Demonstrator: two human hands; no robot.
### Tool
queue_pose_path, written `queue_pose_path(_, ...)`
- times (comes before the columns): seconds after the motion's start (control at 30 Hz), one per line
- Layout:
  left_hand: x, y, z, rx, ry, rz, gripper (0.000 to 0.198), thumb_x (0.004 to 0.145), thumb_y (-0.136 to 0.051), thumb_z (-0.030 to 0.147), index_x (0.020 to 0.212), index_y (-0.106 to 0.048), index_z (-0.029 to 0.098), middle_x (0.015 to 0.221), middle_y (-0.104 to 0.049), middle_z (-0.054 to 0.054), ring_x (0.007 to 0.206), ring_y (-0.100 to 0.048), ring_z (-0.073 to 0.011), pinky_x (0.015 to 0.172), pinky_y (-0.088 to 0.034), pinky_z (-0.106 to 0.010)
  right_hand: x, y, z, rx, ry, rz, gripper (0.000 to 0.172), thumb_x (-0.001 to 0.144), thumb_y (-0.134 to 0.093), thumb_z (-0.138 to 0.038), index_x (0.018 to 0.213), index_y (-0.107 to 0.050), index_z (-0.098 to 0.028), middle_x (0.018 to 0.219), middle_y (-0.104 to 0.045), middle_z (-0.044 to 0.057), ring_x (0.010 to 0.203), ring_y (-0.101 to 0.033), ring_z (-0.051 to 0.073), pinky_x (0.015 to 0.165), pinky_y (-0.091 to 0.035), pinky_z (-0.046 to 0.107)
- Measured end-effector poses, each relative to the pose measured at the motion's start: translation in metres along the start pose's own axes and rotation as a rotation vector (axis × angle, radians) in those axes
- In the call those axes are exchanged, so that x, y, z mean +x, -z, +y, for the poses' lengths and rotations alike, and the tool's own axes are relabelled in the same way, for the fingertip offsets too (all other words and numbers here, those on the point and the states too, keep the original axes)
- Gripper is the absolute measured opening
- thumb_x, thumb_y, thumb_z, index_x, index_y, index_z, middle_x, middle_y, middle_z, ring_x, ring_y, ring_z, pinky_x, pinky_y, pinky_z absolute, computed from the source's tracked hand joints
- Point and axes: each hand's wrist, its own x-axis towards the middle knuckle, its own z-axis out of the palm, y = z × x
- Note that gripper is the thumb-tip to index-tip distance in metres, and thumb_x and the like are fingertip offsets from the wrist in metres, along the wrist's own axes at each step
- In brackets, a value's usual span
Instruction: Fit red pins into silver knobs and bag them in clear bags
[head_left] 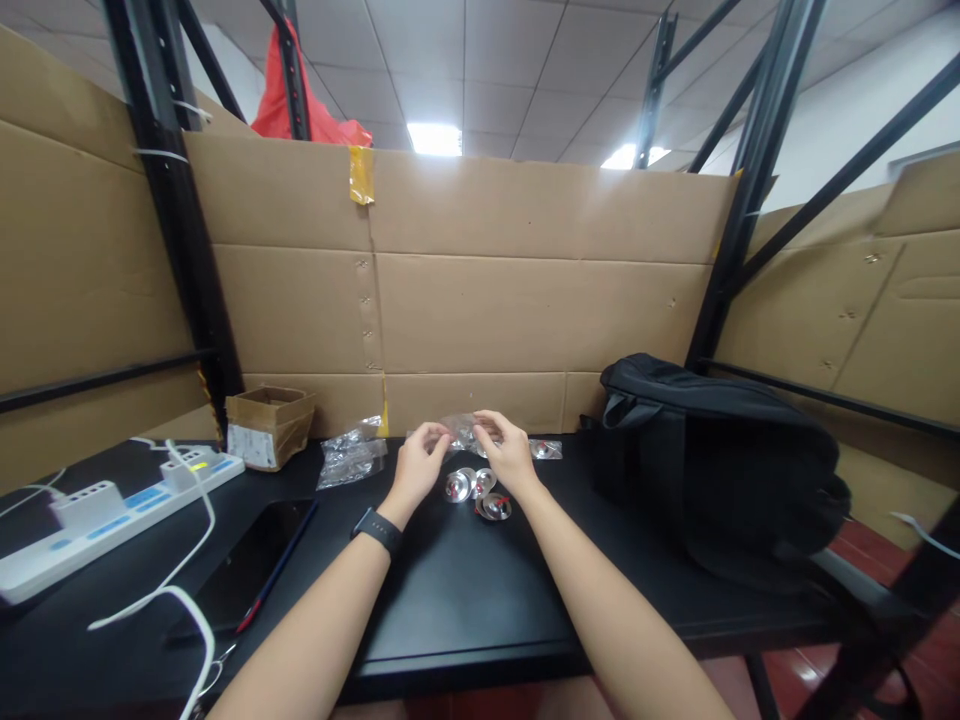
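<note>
My left hand (422, 458) wears a dark watch (377, 530), and its thumb and fingers pinch the near left edge of a clear plastic bag (459, 430). My right hand (508, 455) closes on the bag's right side. What lies inside the bag is too small to tell. Just below the hands, several round shiny metal discs (457, 487) with red marks lie in a loose cluster on the black table (465, 600). A small clear packet (546, 450) with something red in it lies right of my right hand. Crumpled clear plastic bags (352, 455) lie to the left.
An open cardboard box (270, 425) stands at the back left. Nearer are a white power strip (120, 520) with cables, a black phone or tablet (247, 565), a pen (270, 585) and scissors (217, 668). A black backpack (712, 470) fills the right. Cardboard walls (540, 310) enclose the table.
</note>
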Motion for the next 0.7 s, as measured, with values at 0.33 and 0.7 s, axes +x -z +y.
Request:
queue_pose_path(0.33,0.020,0.088,-0.025,0.557,0.149,0.539,0.062,0.083,-0.057,0.014,0.142,-0.037,0.017,0.129,-0.063,-0.018,0.115,-0.064,-0.0291,0.100,-0.046,-0.043,-0.008,0.049,0.074,-0.820,-0.419,-0.379,0.050,0.091,-0.054,-0.027,0.141,-0.051,-0.025,0.158,-0.036,0.011,0.145,-0.030,0.033,0.112,-0.027,0.057)
queue_pose_path(0.7,0.008,0.074,-0.019,0.978,0.174,0.405,0.065,0.081,-0.061,0.028,0.142,-0.041,0.019,0.155,-0.032,-0.019,0.136,-0.035,-0.0404,0.106,-0.034,-0.059,-0.009,0.063,0.083,-0.934,-0.634,-0.264,0.045,0.087,-0.057,-0.022,0.132,-0.060,-0.025,0.142,-0.053,0.018,0.133,-0.044,0.038,0.104,-0.032,0.057)
